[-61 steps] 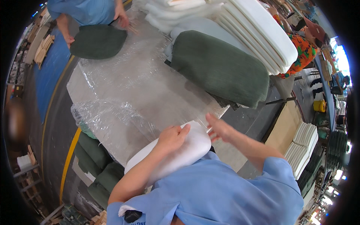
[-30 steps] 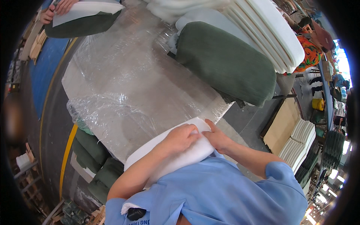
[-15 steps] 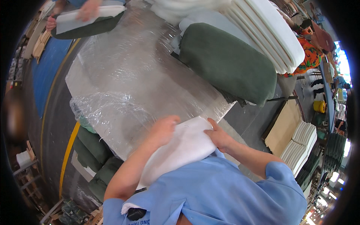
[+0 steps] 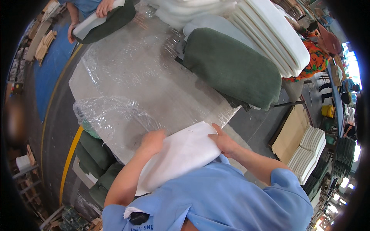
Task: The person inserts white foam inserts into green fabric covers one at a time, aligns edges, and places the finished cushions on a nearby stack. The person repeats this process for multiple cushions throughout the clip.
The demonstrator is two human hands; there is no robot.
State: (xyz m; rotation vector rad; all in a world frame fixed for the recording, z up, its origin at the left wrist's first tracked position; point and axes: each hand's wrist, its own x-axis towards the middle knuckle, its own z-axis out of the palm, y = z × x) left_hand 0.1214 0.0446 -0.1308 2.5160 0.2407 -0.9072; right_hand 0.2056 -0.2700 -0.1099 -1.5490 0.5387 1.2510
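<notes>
A white cushion pad (image 4: 181,154), smooth on top, lies slanted in front of my body, its near edge against my blue shirt. At its upper left edge is my left hand (image 4: 153,141), closed with the fingers curled over that edge and partly hidden. Round the pad's right end grips my right hand (image 4: 223,141), thumb on top and fingers underneath. Beyond the pad spreads a table (image 4: 142,77) wrapped in clear plastic film. On its far right lies a dark green cushion (image 4: 231,67), apart from both hands.
Stacked white pads (image 4: 269,38) rise behind the green cushion. At the upper left, a co-worker's hands (image 4: 104,7) hold a white pad with dark green fabric. Green cushions (image 4: 94,154) sit below the table's left side. A cardboard box (image 4: 291,129) and more white pads (image 4: 308,152) stand right.
My left hand has moved left and slightly down along the pad's edge. The right hand keeps its hold. The co-worker's pad and green fabric have tilted and shifted right.
</notes>
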